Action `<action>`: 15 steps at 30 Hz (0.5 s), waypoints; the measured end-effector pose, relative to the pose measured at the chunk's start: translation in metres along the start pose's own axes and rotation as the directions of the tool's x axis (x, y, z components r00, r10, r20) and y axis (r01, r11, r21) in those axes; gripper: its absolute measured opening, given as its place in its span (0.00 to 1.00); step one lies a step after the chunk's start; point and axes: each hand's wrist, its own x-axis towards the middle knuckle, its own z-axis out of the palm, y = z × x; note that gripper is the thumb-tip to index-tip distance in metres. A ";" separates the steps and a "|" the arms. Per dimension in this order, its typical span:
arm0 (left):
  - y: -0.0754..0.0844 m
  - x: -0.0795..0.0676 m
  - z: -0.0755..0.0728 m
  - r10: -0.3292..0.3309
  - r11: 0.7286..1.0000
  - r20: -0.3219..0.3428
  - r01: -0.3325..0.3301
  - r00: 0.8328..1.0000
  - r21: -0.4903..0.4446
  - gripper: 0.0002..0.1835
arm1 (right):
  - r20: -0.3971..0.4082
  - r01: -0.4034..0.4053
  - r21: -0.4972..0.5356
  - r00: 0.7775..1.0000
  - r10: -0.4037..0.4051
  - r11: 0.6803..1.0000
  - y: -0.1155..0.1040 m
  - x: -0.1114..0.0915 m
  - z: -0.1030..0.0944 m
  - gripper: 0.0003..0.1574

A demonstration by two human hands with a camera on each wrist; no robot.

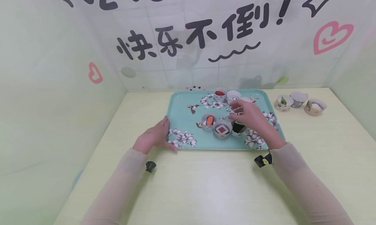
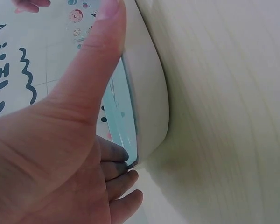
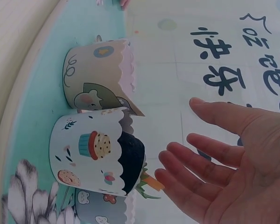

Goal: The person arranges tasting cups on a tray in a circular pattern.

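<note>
A pale blue tray [image 1: 182,104] with flower and bird prints lies on the table. My left hand [image 1: 154,135] rests at its left front corner, thumb along the front edge and fingers against the left side. Over the right half of the tray hovers my right hand [image 1: 249,115], fingers spread and slightly bent, holding nothing. Below it stands a paper cup [image 3: 86,154] with a cupcake print and a dark-wrapped piece inside. Beside that are a cup with a square roll [image 1: 222,130] and one with an orange-topped sushi piece [image 1: 209,121].
At the tray's back stand a cup with a red-topped piece [image 1: 220,94] and a pale cup [image 1: 234,96]; another is partly behind my right hand. Right of the tray, a cup with green garnish [image 1: 283,103], a grey cup [image 1: 298,99] and a brownish cup [image 1: 315,107] stand near the wall.
</note>
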 end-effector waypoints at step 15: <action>0.002 -0.005 -0.002 0.007 1.000 -0.013 -0.007 1.000 -0.018 0.76 | -0.055 0.013 0.076 0.998 -0.009 0.997 0.008 -0.014 -0.015 0.28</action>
